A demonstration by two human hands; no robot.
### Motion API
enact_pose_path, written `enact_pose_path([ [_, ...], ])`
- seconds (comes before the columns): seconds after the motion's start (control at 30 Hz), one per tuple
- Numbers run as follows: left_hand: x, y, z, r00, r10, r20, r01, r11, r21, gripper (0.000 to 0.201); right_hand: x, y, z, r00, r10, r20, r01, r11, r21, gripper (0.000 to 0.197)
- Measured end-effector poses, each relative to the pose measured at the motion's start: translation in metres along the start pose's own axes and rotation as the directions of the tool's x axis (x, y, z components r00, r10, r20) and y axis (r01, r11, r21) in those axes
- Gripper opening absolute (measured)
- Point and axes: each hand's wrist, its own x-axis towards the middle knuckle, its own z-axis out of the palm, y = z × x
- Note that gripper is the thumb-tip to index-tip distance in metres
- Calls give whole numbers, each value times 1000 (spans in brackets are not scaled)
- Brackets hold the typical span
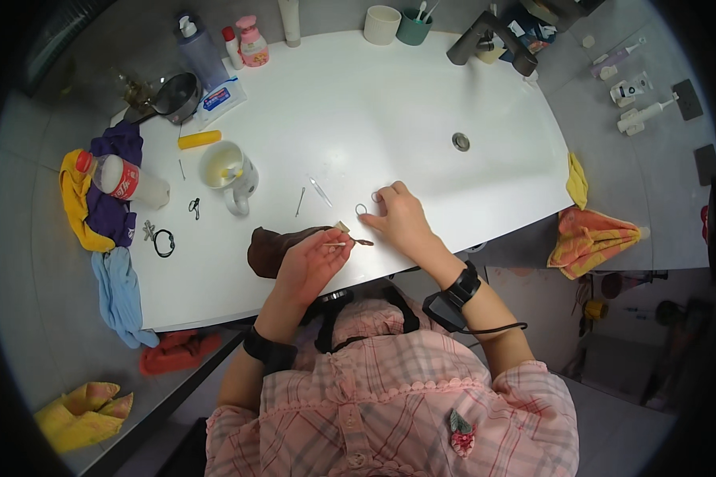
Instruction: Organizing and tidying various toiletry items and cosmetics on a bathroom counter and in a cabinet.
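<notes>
My left hand point(314, 258) is half curled, palm turned up, over the near end of a brown soft pouch point(270, 253). A thin pale stick point(336, 244) shows between its fingers. By the fingertips are a small beige piece point(342, 227) and a dark brown cord end point(364, 242). To the right, my right hand point(402, 219) bends over the counter, thumb and fingers closing around two thin rings point(361, 209). Whether the rings are joined under the hand is hidden. Ahead of my left hand lie a clear slim tube point(320, 191) and a thin dark pin-like stick point(301, 202).
A glass mug point(229, 175) stands left on the white counter point(358, 103). Further left are a bottle with a red cap point(131, 183), a black hair tie point(164, 243), a yellow cylinder point(200, 140) and hanging cloths point(118, 294). A dark faucet point(493, 44) and drain point(461, 141) are at right.
</notes>
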Motion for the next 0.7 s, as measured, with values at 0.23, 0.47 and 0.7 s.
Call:
enact_pose_path([
  [0.23, -11, 5, 17, 996, 61, 72, -62, 998, 17, 39, 7, 9, 17, 968, -125, 217, 168, 967, -190, 10],
  [0.47, -9, 8, 15, 992, 105, 75, -108, 994, 28, 39, 17, 4, -10, 912, 56, 407, -121, 983, 137, 7],
  [0.7, -15, 3, 0, 976, 194, 96, -202, 976, 82, 27, 67, -22, -94, 924, 138, 356, -380, 405, 831, 4],
])
